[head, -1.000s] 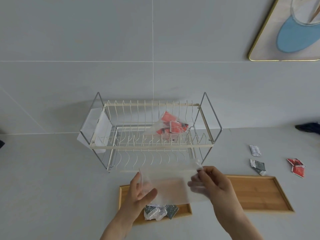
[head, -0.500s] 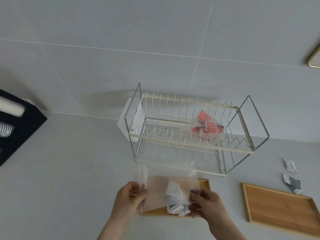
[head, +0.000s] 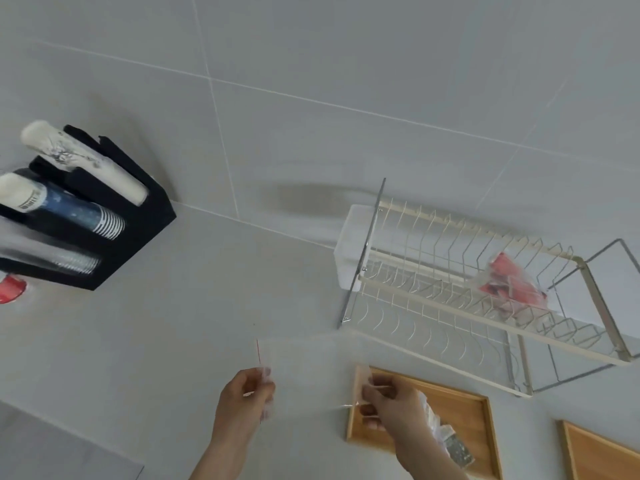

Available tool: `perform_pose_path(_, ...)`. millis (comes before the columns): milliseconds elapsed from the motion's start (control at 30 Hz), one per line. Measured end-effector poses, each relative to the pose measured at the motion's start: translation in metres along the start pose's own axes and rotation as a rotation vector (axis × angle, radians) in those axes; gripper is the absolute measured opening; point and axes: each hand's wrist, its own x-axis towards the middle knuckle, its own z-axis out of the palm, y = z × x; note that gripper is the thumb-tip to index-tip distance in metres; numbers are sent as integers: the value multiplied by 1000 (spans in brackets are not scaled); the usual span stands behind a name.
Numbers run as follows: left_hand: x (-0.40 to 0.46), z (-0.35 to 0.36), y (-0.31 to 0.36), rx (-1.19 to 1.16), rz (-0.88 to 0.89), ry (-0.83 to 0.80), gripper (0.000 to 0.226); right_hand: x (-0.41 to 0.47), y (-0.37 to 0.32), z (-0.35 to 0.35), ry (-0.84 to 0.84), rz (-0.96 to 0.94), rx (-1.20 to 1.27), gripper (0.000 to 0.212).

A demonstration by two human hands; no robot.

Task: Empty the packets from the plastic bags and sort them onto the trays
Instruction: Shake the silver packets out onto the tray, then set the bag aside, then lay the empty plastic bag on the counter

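I am holding a clear plastic bag stretched between my two hands above the grey counter. My left hand is pinching its left edge, fingers closed on the film just below the thin red strip. My right hand is gripping the right edge, fingers curled shut around it. The bag is so blurred and see-through that I cannot tell whether anything is lying in it. Its long axis is running left to right between my hands, and the red-striped edge is pointing up and away from me.

Under my right hand a wooden tray is lying with silver-grey packets at its near edge. A second wooden tray is sitting just to the right, only partly in view. Behind them the wire dish rack is carrying another clear bag of red packets on its upper tier. At far left a black holder is cradling sleeves of cups.
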Motion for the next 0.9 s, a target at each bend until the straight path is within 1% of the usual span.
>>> perform_pose_path(100, 14, -25, -5, 61, 5, 47, 13, 3, -3, 34, 50, -25, -91, 13)
perform_pose_path(200, 26, -46, -10, 155, 29, 97, 17, 4, -8, 63, 75, -51, -188, 9)
perform_pose_path(300, 38, -61, -9, 250, 48, 160, 23, 5, -10, 90, 63, -68, -270, 11)
perform_pose_path(400, 46, -69, -4, 311, 59, 188, 21, 14, -6, 107, 43, -89, -342, 12)
perform_pose_path(500, 55, -75, -2, 372, 62, 209, 22, 18, -11, 120, 12, -88, -386, 23)
perform_pose_path(567, 62, -79, -3, 401, 60, 217, 29, 16, -19, 127, 2, -87, -422, 35)
perform_pose_path(700, 71, -81, -7, 470, 90, 202, 56, 17, -25, 130, -31, -83, -546, 57)
perform_pose_path(800, 74, -79, -7, 633, 127, 220, 69, 16, -28, 123, -31, -108, -649, 59)
perform_pose_path(900, 72, -69, 2, 751, 195, 196, 64, 14, -31, 109, -42, -135, -715, 52)
